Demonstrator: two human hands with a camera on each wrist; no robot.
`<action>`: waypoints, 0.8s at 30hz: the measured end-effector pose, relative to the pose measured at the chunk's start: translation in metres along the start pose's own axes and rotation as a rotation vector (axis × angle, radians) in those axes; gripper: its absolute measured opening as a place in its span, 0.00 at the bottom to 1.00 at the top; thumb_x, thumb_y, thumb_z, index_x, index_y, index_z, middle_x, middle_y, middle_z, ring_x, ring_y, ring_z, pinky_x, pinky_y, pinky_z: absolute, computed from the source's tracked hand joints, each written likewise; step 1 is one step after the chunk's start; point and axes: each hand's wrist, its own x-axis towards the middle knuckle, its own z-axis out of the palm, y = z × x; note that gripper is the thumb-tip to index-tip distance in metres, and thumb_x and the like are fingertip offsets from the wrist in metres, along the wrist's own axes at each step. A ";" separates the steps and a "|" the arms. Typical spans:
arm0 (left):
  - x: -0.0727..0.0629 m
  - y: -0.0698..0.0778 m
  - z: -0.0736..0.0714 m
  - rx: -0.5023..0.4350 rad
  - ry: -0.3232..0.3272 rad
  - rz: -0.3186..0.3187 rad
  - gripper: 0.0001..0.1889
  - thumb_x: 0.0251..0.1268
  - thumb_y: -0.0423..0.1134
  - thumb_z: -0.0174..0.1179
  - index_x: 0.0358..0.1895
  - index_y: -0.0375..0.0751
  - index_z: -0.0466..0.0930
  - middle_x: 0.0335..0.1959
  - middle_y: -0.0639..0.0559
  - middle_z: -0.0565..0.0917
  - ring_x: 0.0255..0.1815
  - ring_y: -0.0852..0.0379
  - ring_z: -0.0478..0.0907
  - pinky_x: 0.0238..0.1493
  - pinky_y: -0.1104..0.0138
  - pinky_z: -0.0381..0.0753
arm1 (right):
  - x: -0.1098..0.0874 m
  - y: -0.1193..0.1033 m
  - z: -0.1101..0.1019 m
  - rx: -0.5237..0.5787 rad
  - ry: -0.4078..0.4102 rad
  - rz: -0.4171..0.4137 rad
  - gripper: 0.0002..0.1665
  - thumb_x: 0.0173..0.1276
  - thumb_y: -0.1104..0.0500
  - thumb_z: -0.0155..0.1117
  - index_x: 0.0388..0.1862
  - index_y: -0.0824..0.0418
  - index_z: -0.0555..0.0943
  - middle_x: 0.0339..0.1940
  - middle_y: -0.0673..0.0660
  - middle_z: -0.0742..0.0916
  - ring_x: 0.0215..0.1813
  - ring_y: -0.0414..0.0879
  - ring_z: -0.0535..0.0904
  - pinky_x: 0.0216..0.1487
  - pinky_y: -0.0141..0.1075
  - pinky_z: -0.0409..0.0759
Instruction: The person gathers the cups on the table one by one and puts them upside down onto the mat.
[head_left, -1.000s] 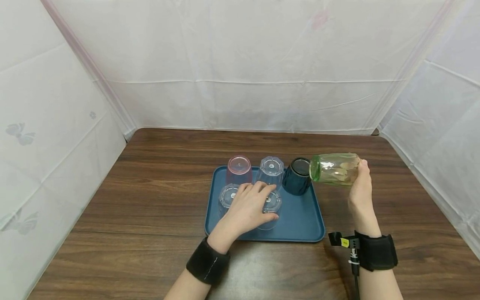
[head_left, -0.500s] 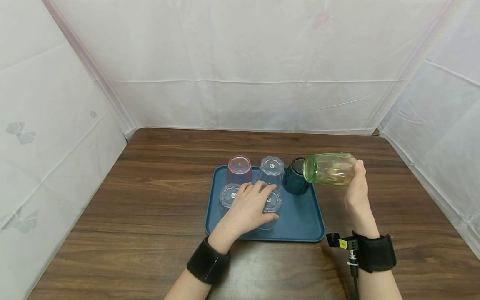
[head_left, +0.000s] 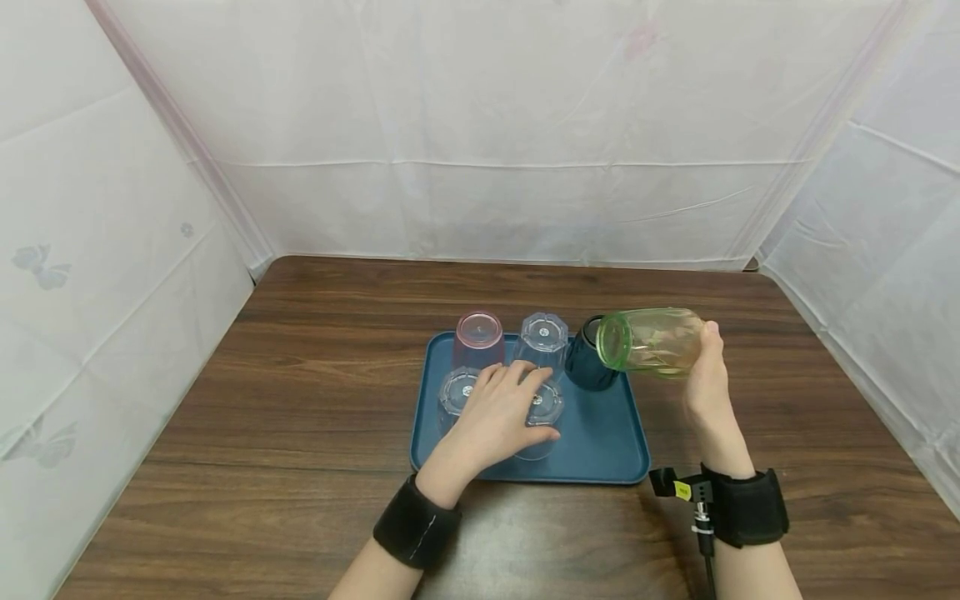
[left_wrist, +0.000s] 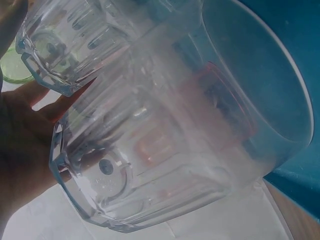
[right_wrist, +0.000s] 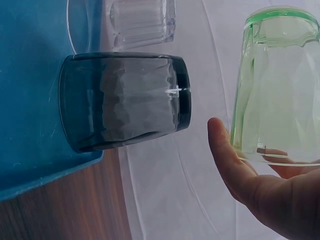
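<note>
A blue tray (head_left: pixel 600 450) carries several upturned glasses. My left hand (head_left: pixel 487 417) lies over its front part, fingers spread, by a clear front-middle glass (head_left: pixel 545 404) between thumb and index finger; contact is unclear. Beside that hand is a clear front-left glass (left_wrist: pixel 145 160). Above the table, my right hand (head_left: pixel 708 375) grips a green glass (head_left: pixel 660 340) near its rim. That glass lies sideways, its thick base facing left, overlapping a dark blue glass (head_left: pixel 588 362) in the head view. The right wrist view shows the green glass apart from the dark glass (right_wrist: pixel 130 102).
At the tray's back stand a pink glass (head_left: pixel 478 337) and another clear glass (head_left: pixel 543 337). A wooden table (head_left: pixel 262 400) lies beneath, with white sheeting (head_left: pixel 480 125) behind and at both sides. A cabled camera (head_left: pixel 686 486) sits on my right wrist.
My right hand has moved left with the green glass, whose base has turned somewhat toward the head camera. The left hand and the glasses on the tray have stayed put.
</note>
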 end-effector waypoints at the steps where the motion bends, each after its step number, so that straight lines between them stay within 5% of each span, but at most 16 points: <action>1: 0.000 0.000 0.000 -0.003 0.011 -0.001 0.40 0.45 0.60 0.65 0.63 0.49 0.66 0.57 0.50 0.71 0.58 0.52 0.69 0.65 0.54 0.57 | 0.000 0.000 0.000 -0.003 -0.007 -0.005 0.28 0.73 0.42 0.22 0.40 0.50 0.73 0.31 0.42 0.81 0.36 0.35 0.76 0.37 0.26 0.73; 15: 0.002 0.003 -0.005 -0.068 0.228 0.056 0.36 0.47 0.60 0.64 0.60 0.47 0.68 0.57 0.52 0.72 0.59 0.56 0.68 0.63 0.57 0.61 | -0.004 -0.005 0.008 -0.028 -0.112 -0.055 0.30 0.74 0.43 0.19 0.45 0.47 0.74 0.30 0.41 0.84 0.34 0.35 0.81 0.33 0.28 0.79; 18: 0.002 0.004 -0.005 -0.101 0.313 0.094 0.37 0.48 0.59 0.64 0.62 0.46 0.67 0.57 0.53 0.72 0.59 0.57 0.68 0.63 0.59 0.62 | -0.006 -0.005 0.010 -0.112 -0.132 -0.081 0.31 0.74 0.43 0.17 0.44 0.46 0.74 0.30 0.39 0.83 0.34 0.33 0.79 0.35 0.25 0.76; 24: 0.003 0.005 -0.005 -0.180 0.401 0.118 0.44 0.47 0.56 0.66 0.68 0.46 0.58 0.60 0.51 0.70 0.62 0.56 0.66 0.63 0.59 0.62 | -0.006 -0.004 0.018 -0.160 -0.211 -0.158 0.34 0.74 0.44 0.16 0.52 0.57 0.73 0.28 0.41 0.85 0.32 0.36 0.82 0.32 0.28 0.79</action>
